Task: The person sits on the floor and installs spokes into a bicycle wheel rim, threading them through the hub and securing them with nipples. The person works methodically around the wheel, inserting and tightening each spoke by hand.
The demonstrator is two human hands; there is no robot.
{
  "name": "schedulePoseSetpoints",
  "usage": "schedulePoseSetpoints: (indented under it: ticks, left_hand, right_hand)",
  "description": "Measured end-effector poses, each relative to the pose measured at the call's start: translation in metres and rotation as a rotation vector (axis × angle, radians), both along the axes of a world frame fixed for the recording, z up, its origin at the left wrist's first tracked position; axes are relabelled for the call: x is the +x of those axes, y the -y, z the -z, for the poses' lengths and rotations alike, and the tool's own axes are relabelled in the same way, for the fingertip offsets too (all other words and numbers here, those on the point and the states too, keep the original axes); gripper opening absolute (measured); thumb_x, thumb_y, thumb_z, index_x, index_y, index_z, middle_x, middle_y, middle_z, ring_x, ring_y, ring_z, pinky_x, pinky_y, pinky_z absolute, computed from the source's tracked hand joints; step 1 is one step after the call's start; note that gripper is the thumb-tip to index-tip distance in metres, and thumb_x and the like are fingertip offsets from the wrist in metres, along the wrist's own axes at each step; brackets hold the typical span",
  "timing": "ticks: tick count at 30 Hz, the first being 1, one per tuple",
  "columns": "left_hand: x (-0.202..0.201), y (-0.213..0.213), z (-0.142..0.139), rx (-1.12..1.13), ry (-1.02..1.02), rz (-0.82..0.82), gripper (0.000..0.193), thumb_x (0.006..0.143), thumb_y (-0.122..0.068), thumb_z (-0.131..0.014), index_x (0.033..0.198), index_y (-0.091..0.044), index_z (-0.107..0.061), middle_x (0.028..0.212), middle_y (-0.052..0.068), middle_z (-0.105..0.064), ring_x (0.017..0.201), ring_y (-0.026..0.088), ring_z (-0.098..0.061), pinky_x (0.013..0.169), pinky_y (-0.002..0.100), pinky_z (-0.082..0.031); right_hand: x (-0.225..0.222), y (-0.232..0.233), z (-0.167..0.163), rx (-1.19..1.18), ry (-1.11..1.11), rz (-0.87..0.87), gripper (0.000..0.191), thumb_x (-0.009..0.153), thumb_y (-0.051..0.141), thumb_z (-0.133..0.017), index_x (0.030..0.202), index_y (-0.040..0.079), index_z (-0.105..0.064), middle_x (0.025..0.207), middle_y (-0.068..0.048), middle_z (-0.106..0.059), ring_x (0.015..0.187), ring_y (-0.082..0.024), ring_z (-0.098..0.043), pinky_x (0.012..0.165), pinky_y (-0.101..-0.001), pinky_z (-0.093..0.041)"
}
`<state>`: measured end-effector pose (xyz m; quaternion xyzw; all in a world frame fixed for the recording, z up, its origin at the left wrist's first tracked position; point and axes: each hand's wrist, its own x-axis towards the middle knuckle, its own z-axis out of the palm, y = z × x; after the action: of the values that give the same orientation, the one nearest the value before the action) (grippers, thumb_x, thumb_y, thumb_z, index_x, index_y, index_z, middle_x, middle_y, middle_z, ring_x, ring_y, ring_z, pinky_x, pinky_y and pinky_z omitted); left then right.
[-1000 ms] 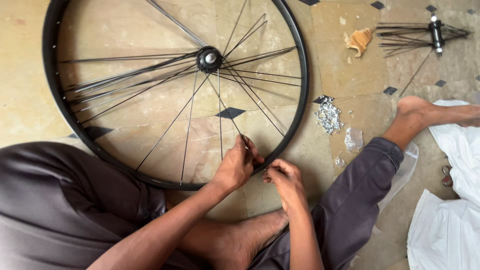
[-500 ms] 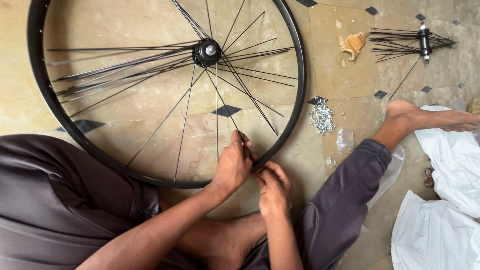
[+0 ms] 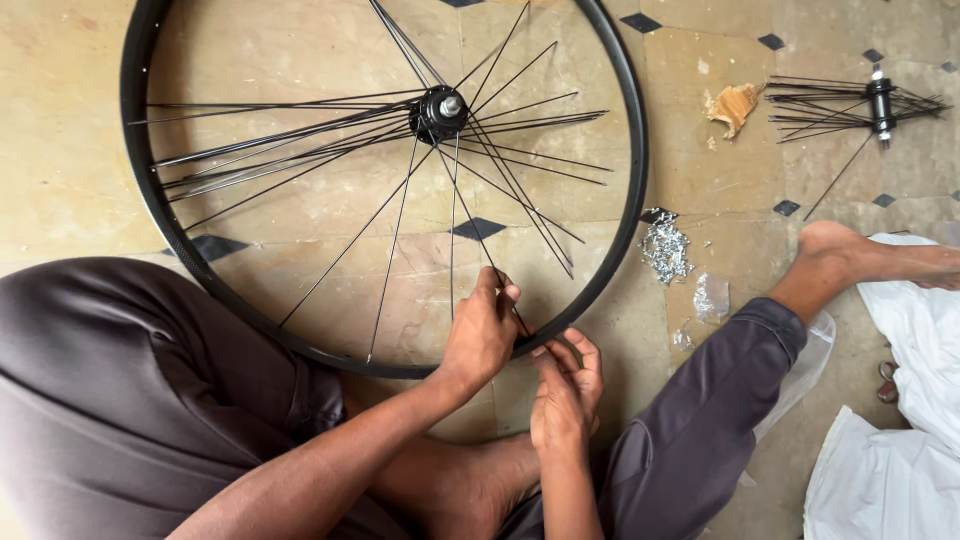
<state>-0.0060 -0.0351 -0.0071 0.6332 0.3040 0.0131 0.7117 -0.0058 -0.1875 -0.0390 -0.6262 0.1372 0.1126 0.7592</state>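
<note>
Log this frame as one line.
left hand: pinching spoke at rim | right hand: touching rim underside | wheel flat on floor

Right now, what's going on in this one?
A person sits on a tiled floor with a black bicycle rim lying flat before them. The left hand pinches a spoke that runs from the hub, where it meets the rim's near edge; the right hand works at the outside of the rim at that spot. Many spokes hang loose, unattached. A pile of small metal nipples and a second spoked hub lie to the right.
</note>
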Motion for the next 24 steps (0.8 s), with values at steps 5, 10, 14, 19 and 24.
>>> schedulePoseSetpoints:
  ticks: [5, 10, 14, 19, 24]
  left_hand:
    - [0.003, 0.0, -0.001, -0.036, -0.056, 0.018, 0.011, 0.103, -0.014, -0.05, 0.105, -0.004, -0.051, 0.065, 0.016, -0.072, 0.063, 0.031, -0.076, 0.057, 0.044, -0.056]
    - [0.0, 0.0, 0.006, -0.036, -0.026, -0.006, 0.011, 0.103, -0.014, -0.05, 0.105, -0.003, -0.052, 0.065, 0.017, -0.071, 0.063, 0.03, -0.076, 0.058, 0.044, -0.056]
    - [0.001, 0.001, 0.01, -0.039, -0.018, 0.015, 0.012, 0.103, -0.014, -0.049, 0.106, -0.003, -0.052, 0.067, 0.017, -0.072, 0.064, 0.031, -0.076, 0.059, 0.044, -0.057]
    - [0.0, 0.002, 0.01, 0.006, 0.001, 0.015, 0.011, 0.103, -0.013, -0.049, 0.108, -0.004, -0.051, 0.068, 0.017, -0.072, 0.066, 0.031, -0.077, 0.059, 0.044, -0.057]
    - [0.0, -0.002, 0.005, 0.02, -0.027, 0.052, 0.014, 0.105, -0.018, -0.049, 0.107, -0.004, -0.052, 0.067, 0.015, -0.072, 0.066, 0.031, -0.076, 0.061, 0.044, -0.056]
  right_hand:
    - [0.0, 0.001, 0.0, 0.026, 0.06, 0.013, 0.047, 0.089, -0.017, -0.061, 0.128, 0.006, -0.049, 0.107, -0.017, -0.068, 0.103, -0.02, -0.065, 0.097, -0.0322, -0.051]
    - [0.002, -0.008, 0.005, -0.09, 0.041, 0.049, 0.043, 0.089, -0.015, -0.064, 0.125, 0.004, -0.048, 0.108, -0.015, -0.071, 0.101, -0.017, -0.066, 0.097, -0.03, -0.051]
    - [-0.002, -0.01, 0.006, -0.23, 0.116, 0.012, 0.043, 0.088, -0.013, -0.067, 0.125, 0.002, -0.05, 0.107, -0.014, -0.072, 0.095, -0.015, -0.064, 0.091, -0.0292, -0.051]
    - [-0.006, -0.013, 0.006, -0.28, 0.124, 0.023, 0.043, 0.089, -0.011, -0.069, 0.125, 0.002, -0.05, 0.104, -0.014, -0.073, 0.092, -0.014, -0.062, 0.089, -0.0282, -0.052]
    - [-0.005, -0.013, 0.006, -0.264, 0.124, 0.002, 0.044, 0.088, -0.011, -0.067, 0.125, 0.003, -0.047, 0.104, -0.014, -0.073, 0.094, -0.015, -0.066, 0.091, -0.0289, -0.055]
